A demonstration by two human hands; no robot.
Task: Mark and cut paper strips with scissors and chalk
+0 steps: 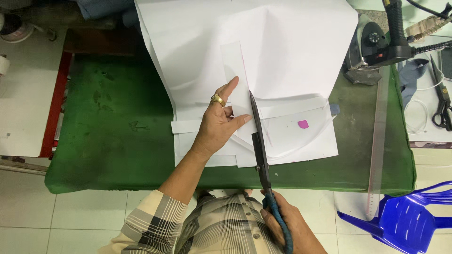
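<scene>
Now scissors cutting white paper, hands steadying

I see a green padded table with a clear ruler lying along its right side and an iron at its far right corner. Beyond that lie black shears, and a blue plastic chair stands on the tiled floor.
</scene>
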